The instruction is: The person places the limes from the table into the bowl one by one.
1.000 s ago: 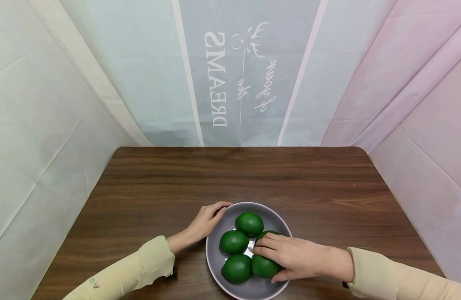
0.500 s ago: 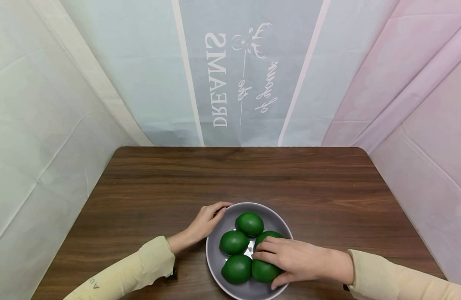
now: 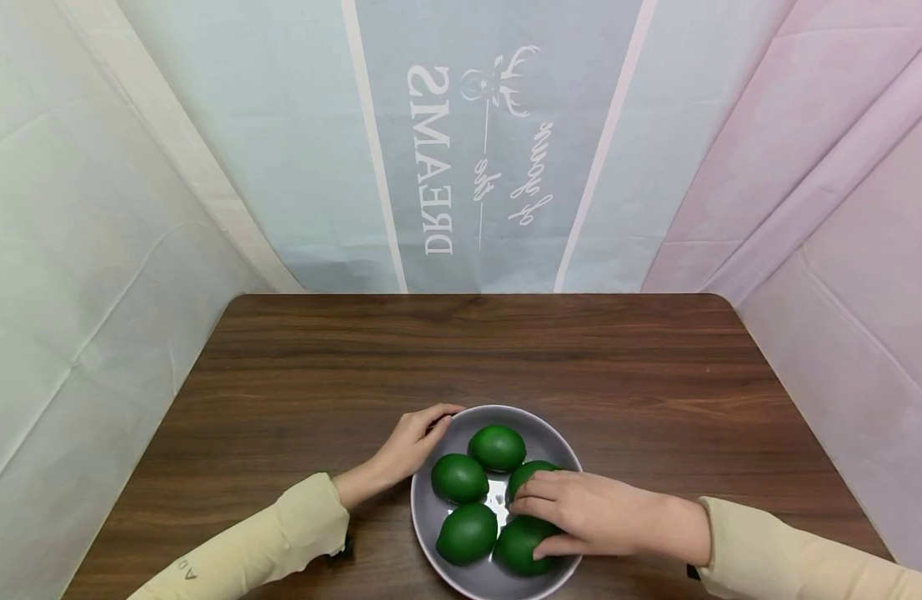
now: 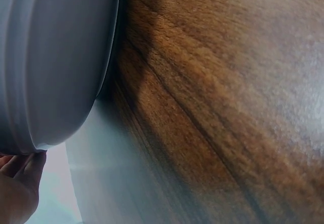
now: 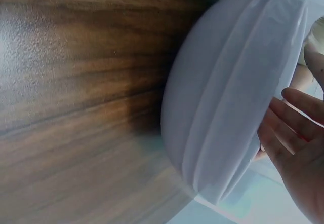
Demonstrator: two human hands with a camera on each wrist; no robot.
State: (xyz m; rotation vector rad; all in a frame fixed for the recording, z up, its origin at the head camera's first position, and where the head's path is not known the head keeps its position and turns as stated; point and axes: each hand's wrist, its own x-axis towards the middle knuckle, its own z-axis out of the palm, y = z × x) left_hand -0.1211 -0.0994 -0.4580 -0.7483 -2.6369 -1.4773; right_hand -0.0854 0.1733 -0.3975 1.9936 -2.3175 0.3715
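Observation:
A grey bowl (image 3: 425, 533) stands at the table's near side in the head view, with several green limes in it. My left hand (image 3: 406, 446) holds the bowl's left rim; the left wrist view shows its fingertips against the rim. Over the bowl's right side, my right hand (image 3: 584, 510) reaches in, fingers spread and fairly straight. Its thumb lies on the lower right lime (image 3: 517, 557), while its fingers partly cover the right lime (image 3: 528, 478). Apart from it lie the top lime (image 3: 497, 448), the left lime (image 3: 459, 478) and the lower left lime (image 3: 467, 534).
Around the bowl spreads a brown wood-grain table (image 3: 461, 350). Behind it hangs a pale blue and grey cloth (image 3: 476, 167) with mirrored lettering. White and pinkish sheets close off both sides.
The left and lower left limes have shifted a little leftward. The lower right lime has slid slightly toward the near side as the right thumb moved over it. The left hand stays on the rim.

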